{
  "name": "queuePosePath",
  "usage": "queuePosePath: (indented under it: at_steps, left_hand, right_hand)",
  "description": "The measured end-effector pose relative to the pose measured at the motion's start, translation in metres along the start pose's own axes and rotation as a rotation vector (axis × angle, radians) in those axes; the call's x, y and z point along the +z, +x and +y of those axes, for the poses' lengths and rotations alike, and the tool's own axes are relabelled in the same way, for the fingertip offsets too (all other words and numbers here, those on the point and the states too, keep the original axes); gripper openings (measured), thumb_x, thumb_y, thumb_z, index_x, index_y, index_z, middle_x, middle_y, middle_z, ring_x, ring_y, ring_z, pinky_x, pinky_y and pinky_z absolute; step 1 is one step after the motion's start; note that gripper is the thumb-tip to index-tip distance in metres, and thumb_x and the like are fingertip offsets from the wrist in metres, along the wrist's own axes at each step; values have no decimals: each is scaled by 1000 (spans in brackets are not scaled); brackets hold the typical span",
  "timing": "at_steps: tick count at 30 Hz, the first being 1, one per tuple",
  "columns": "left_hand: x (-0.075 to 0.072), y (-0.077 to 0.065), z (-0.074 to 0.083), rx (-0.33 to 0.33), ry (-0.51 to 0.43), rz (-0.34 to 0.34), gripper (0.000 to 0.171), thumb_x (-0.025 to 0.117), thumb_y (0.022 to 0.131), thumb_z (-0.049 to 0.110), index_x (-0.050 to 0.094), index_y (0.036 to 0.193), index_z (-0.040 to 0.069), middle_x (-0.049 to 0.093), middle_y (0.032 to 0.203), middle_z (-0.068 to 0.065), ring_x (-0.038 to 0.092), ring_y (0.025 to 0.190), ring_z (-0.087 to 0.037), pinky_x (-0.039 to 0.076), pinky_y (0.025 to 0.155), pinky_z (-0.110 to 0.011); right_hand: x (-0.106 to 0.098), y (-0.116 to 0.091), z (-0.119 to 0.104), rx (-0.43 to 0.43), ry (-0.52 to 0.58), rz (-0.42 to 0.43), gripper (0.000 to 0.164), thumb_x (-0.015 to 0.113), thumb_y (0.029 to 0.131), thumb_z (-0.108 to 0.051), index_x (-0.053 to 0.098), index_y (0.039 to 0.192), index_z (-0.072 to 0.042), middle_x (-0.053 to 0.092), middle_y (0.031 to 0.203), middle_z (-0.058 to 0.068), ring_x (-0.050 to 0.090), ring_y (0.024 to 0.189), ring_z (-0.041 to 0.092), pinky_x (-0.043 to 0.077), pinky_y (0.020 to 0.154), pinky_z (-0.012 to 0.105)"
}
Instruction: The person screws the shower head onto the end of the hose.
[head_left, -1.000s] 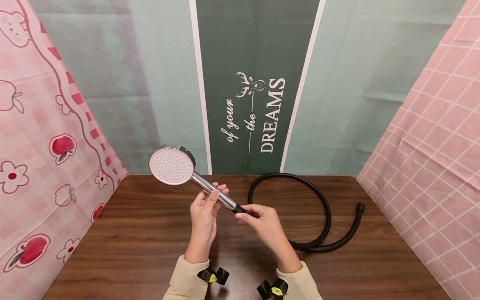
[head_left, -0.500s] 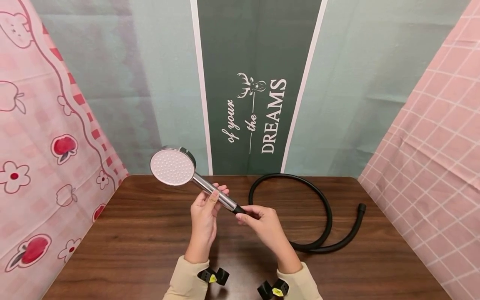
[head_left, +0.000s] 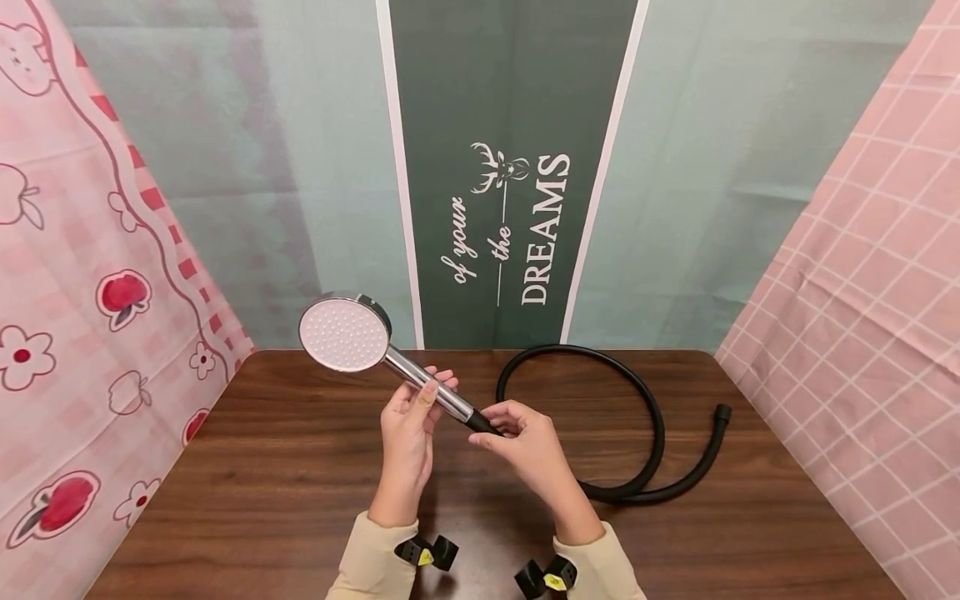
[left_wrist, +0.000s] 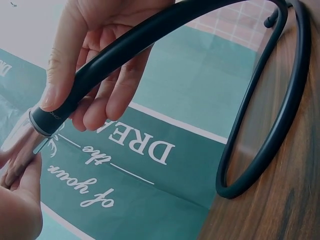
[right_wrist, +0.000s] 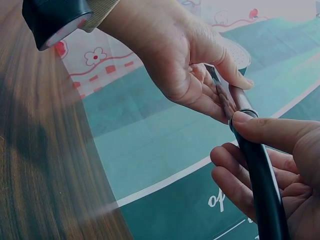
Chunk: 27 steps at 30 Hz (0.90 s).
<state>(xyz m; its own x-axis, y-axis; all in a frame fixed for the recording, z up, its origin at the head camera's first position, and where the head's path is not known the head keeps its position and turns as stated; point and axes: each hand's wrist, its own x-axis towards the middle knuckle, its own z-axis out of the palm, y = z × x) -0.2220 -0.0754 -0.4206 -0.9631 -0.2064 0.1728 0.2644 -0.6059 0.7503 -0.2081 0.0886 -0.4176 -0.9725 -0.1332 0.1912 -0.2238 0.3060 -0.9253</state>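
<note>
A chrome handheld shower head (head_left: 343,335) with a round white nozzle face is held above the table, its face toward the head camera. My left hand (head_left: 407,433) holds the chrome handle, thumb along the near side. At the handle's lower end meets the black shower hose (left_wrist: 120,50), in line with it. My right hand (head_left: 531,446) is around this hose end. In the right wrist view its thumb lies on the black end piece (right_wrist: 245,131), close to the chrome rim, while the other fingers curve loosely behind. How far the joint is screwed together is hidden.
The rest of the hose (head_left: 658,425) loops on the brown wooden table (head_left: 300,500) at the right, its free end (head_left: 722,414) pointing away. A green cloth (head_left: 517,83) hangs behind, with pink cloths at both sides.
The right hand's thumb and fingers have loosened and shifted slightly on the hose end, so more black shows between them. The left hand and shower head stay in place.
</note>
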Motion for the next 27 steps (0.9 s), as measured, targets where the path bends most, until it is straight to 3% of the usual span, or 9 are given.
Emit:
queuePosePath:
  at_steps: [12,18,23,27]
  left_hand:
    - [0,1,0,-3,-10,3,19,59,98,6,59,115,-4,77,94,-3,75,89,-14,60,88,-27]
    - [0,2,-1,4,-16,-9,26,59,98,5,55,119,-10,77,95,-3,75,89,-14,60,89,-28]
    - [0,2,-1,6,-21,-2,15,59,98,5,60,112,-1,77,95,-3,75,89,-14,61,88,-27]
    - [-1,1,-2,10,-19,4,16,59,98,5,60,113,-1,77,95,-3,75,89,-14,61,88,-28]
  right_hand:
    - [1,0,1,6,42,2,27,86,76,-14,74,98,-5,76,95,13,68,79,11,56,71,17]
    - [0,0,0,11,61,8,26,86,77,-14,75,98,-3,76,94,14,68,77,10,57,68,17]
    - [0,0,-1,17,67,1,26,86,77,-14,75,97,-3,76,93,14,67,74,10,56,66,18]
    - [0,0,-2,30,74,-4,25,85,77,-15,76,98,-4,76,92,14,66,73,10,55,64,19]
